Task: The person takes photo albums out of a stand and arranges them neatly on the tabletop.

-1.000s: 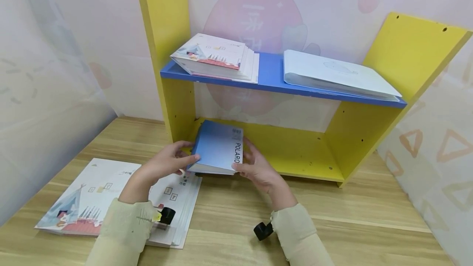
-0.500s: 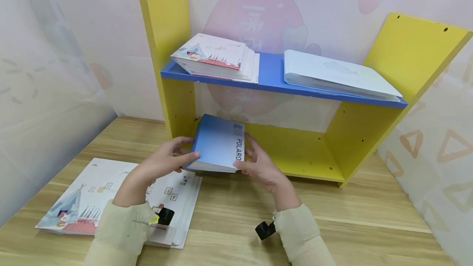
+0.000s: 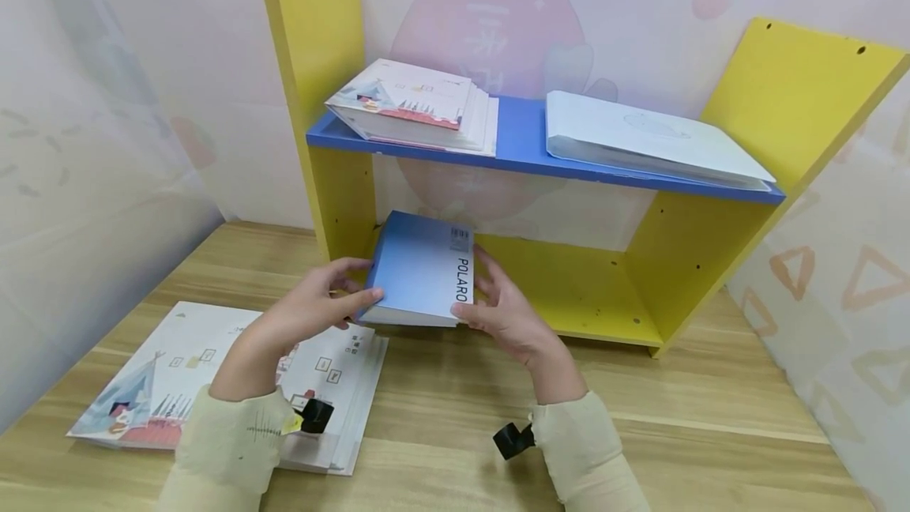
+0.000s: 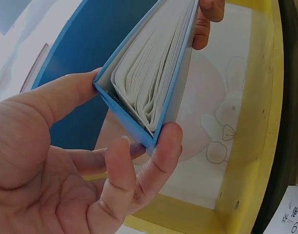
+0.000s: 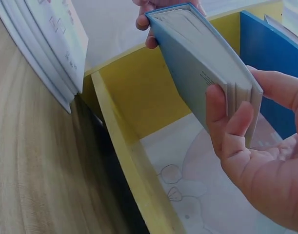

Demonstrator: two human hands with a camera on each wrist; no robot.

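Observation:
Both hands hold a blue photo album lettered "POLARO", at the front left of the lower yellow shelf. My left hand grips its left spine edge, thumb on the cover and fingers beneath. On the opposite edge my right hand pinches it, thumb on top near the front corner. The left wrist view shows the album's page edges between its two covers, with fingertips under the lower corner. In the right wrist view the album is tilted, above the yellow shelf board.
A yellow shelf unit with a blue middle board stands at the back. On that board lie a stack of white illustrated books and a pale binder. More large white books lie on the wooden table at left.
The album has risen slightly and moved a little farther into the lower shelf, both hands going with it. The view has tilted down slightly. The other books stay put.

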